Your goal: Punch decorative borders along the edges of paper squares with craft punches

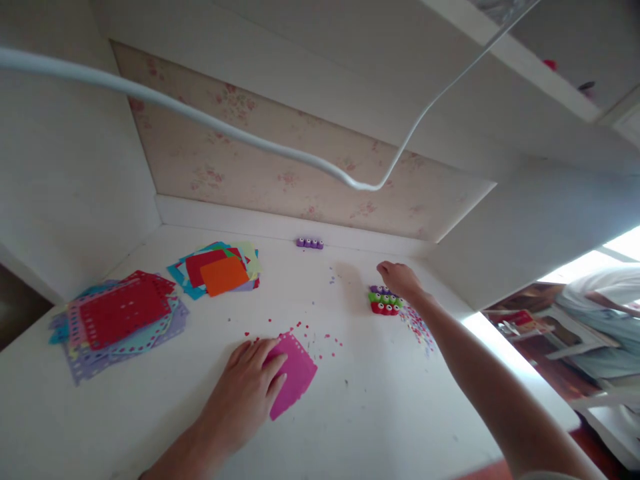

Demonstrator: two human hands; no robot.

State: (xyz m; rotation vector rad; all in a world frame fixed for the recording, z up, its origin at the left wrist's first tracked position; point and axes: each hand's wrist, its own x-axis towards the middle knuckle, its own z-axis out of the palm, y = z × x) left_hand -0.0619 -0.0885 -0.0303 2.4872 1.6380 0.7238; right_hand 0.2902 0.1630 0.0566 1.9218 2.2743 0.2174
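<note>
My left hand (255,380) lies with its fingers spread on a magenta sheet of paper (295,377), which has small holes punched along its far edge. Near the back right, my right hand (400,279) is closed, fingers curled, just behind a cluster of small craft punches. Whatever those fingers hold, if anything, is hidden. The cluster has a red row (385,309), a green row (386,299) and a purple row (382,290) partly covered by the hand. Small red paper dots (306,325) are scattered beyond the magenta sheet.
A pile of punched sheets (125,313) lies at the left, beside plain coloured papers (225,275). Several purple punches (310,243) stand by the back wall. Mixed confetti (419,327) lies by my right forearm. A white cable (240,135) hangs across the view. A person (600,313) is at the far right.
</note>
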